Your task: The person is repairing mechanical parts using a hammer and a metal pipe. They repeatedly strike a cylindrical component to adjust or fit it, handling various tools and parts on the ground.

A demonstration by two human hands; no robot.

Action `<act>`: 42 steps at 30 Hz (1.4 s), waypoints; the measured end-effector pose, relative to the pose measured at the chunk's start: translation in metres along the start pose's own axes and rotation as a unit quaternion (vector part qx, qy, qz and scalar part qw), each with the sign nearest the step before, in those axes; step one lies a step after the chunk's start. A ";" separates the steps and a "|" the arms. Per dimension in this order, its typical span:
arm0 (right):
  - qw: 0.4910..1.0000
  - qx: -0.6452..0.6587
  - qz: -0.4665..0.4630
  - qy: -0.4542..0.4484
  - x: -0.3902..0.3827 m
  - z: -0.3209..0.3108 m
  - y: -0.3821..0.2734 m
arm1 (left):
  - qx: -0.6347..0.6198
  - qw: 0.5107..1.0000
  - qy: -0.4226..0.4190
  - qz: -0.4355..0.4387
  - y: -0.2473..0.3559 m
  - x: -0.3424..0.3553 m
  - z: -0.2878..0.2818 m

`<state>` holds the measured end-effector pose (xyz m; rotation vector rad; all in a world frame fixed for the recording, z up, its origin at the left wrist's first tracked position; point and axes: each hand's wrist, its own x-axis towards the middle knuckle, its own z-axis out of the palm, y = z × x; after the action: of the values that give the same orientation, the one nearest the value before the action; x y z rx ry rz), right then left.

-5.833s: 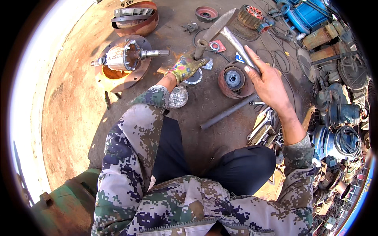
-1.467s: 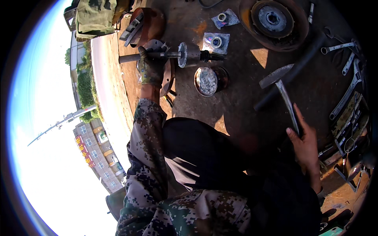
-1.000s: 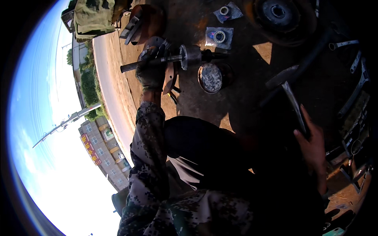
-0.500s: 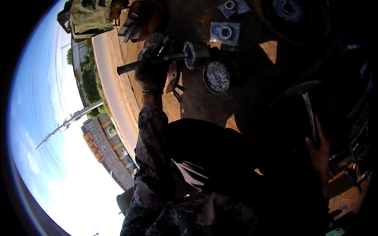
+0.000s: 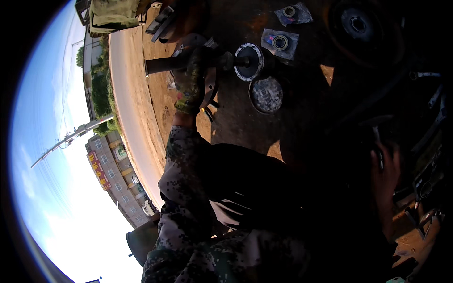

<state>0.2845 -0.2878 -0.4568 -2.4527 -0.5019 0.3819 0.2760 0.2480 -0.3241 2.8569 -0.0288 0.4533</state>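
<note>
Gloved left hand (image 5: 191,82) was clamped on a dark metal shaft (image 5: 165,65) over the rusty flange (image 5: 211,87), pale-rimmed disc (image 5: 249,62) by its right end, right hand (image 5: 387,165) gripping a hammer (image 5: 376,120); step looked like shaft positioning, next move seemingly needing a steady hold.

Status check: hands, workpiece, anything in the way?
Left hand gripping dark bar. Right hand gripping hammer, in deep shadow. Dark bar points toward drum-shaped part; contact unclear. Round tin close by drum-shaped part.
</note>
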 end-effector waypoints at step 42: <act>0.844 0.466 -0.262 0.037 0.138 -0.037 -0.166 | -0.225 0.963 -0.145 -0.034 0.136 0.040 0.038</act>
<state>0.3776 -0.1216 -0.3483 -1.3141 -0.7125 0.2123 0.3180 0.1079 -0.3144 2.4393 -0.0765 0.0044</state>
